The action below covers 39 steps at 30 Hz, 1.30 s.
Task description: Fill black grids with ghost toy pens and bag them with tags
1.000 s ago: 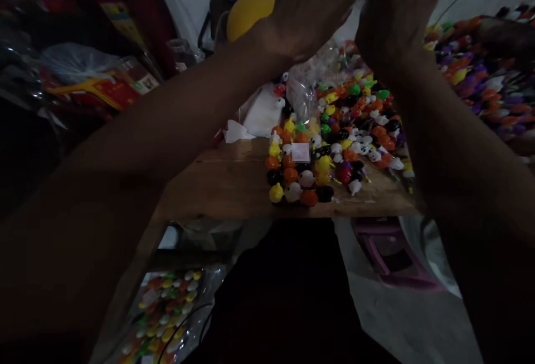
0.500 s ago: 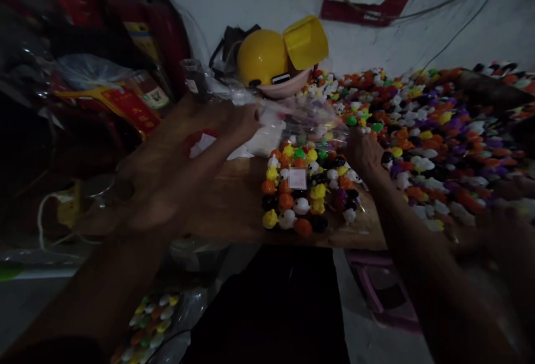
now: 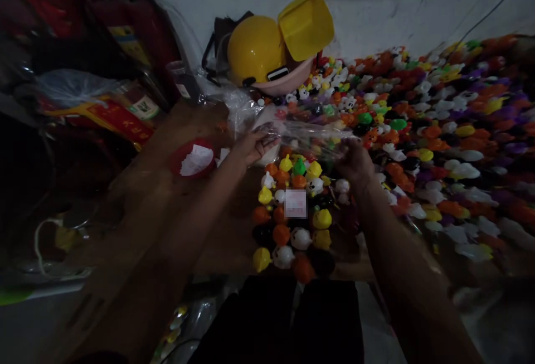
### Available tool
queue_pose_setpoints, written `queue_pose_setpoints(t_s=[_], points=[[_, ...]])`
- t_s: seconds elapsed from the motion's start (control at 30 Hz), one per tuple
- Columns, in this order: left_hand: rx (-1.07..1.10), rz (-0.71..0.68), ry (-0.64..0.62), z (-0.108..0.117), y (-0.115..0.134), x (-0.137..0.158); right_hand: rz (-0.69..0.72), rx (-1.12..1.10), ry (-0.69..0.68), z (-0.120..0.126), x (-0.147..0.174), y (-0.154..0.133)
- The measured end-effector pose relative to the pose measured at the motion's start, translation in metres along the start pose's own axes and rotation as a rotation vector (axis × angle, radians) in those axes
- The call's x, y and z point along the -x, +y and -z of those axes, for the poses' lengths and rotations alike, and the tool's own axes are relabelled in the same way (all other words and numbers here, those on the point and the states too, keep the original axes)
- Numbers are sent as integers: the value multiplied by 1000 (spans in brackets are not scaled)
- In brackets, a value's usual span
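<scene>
A clear plastic bag [image 3: 309, 132] stretches sideways between my two hands, above the far end of the laid-out toys. My left hand [image 3: 253, 147] grips its left end between thumb and fingers. At the other end, my right hand [image 3: 358, 162] is closed on the plastic, its fingertips dim and partly hidden. Below lie rows of small toy figures [image 3: 301, 238] in yellow, orange, white, black and green, close to the table's front edge. A pale square paper label [image 3: 295, 203] rests on them.
A large heap of similar toys [image 3: 434, 130] covers the right side. Behind stand a yellow helmet [image 3: 256, 52] and a yellow scoop [image 3: 307, 27] in a pink basin [image 3: 288, 82]. Left are a red dish [image 3: 178, 158] with paper slips [image 3: 196, 160] and a fire extinguisher [image 3: 137, 29].
My left hand has come nearer the toys and now holds the bag's left end lower. The bag is drawn into a narrower band. The view has tipped downward, and the red dish shows more fully.
</scene>
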<state>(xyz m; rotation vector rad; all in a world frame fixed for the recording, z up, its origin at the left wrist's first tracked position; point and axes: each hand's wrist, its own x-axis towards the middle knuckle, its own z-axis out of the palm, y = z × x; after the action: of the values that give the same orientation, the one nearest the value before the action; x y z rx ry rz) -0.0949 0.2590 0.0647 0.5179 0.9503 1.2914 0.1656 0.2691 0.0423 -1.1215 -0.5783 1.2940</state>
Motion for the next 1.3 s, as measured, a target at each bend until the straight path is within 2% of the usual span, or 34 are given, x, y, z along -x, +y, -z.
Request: queue_pose_setpoints(t_s=[0.07, 0.13, 0.2, 0.3, 0.37, 0.47, 0.57, 0.7, 0.77, 0.93, 1.07, 1.2, 1.3], points=[[8, -56, -66, 7, -13, 4, 92, 176, 23, 2, 9, 15], [-94, -98, -142, 14, -23, 10, 203, 366, -14, 5, 22, 23], [-251, -105, -244, 19, -27, 19, 273, 521, -95, 11, 36, 24], [-555, -121, -375, 20, -25, 33, 307, 658, -197, 17, 55, 20], [-728, -158, -377, 15, -22, 40, 311, 689, -211, 19, 66, 17], [-845, -185, -251, 4, -22, 44, 322, 688, -223, 17, 81, 20], [-810, -179, -127, -1, -26, 42, 313, 639, -255, 14, 86, 28], [-607, -60, -131, 0, -29, 39, 206, 472, -245, 20, 71, 41], [-486, -3, -120, 2, -29, 39, 195, 438, -249, 26, 63, 46], [-338, 14, -139, 2, -29, 42, 196, 461, -227, 32, 62, 51], [-316, 25, -130, 1, -30, 40, 260, 534, -208, 30, 67, 53], [-253, 69, -85, 5, -31, 34, 291, 596, -252, 30, 64, 52], [-258, 103, -101, 10, -33, 26, 340, 606, -194, 31, 58, 49]])
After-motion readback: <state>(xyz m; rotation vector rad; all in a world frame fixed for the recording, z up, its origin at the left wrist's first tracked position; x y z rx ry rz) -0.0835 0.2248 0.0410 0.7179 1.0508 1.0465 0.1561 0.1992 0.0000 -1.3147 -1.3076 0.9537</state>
